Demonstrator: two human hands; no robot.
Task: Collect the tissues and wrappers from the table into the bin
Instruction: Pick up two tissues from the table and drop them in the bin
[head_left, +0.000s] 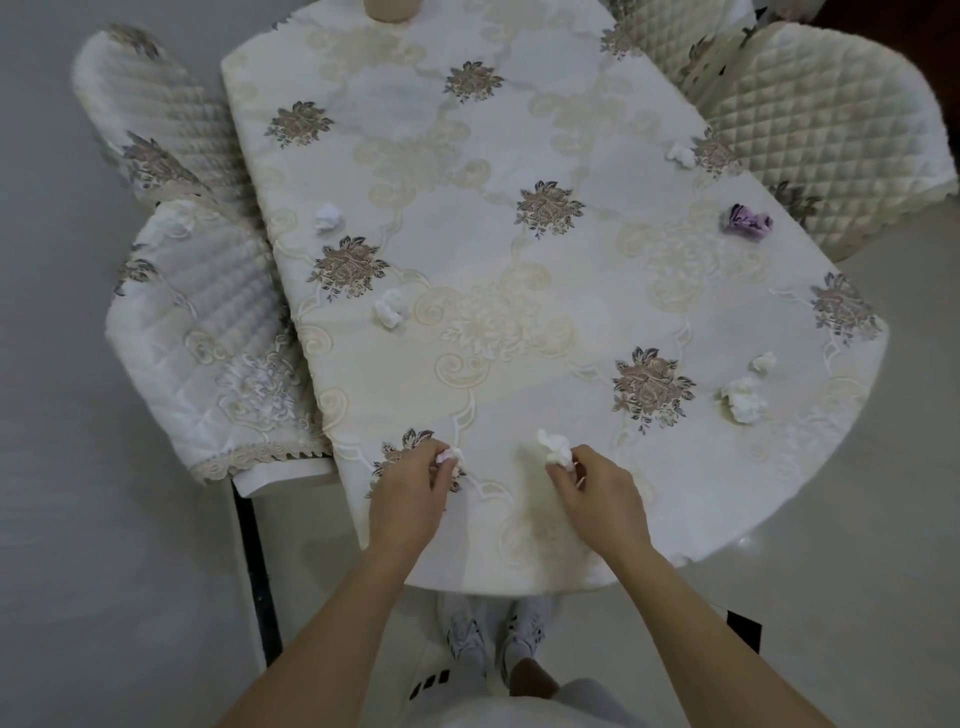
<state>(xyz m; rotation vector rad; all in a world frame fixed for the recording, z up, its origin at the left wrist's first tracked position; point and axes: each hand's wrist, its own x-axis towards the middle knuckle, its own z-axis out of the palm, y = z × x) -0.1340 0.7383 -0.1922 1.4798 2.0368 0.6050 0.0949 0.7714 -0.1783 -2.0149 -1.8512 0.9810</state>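
Note:
My left hand (410, 488) pinches a small crumpled white tissue (447, 457) at the near edge of the table (519, 130). My right hand (597, 493) grips another crumpled white tissue (556, 449) beside it. More white tissue balls lie on the floral cloth: one at the left (329, 218), one nearer the middle left (389, 307), one at the far right edge (680, 154), and two at the near right (744, 399) (763, 362). A crumpled purple wrapper (745, 222) lies at the right. No bin is in view.
Quilted covered chairs stand around the table: two at the left (156, 114) (208, 332) and one at the far right (821, 130). A beige object (389, 8) stands at the table's far end. My feet in white shoes (493, 634) are below the near edge.

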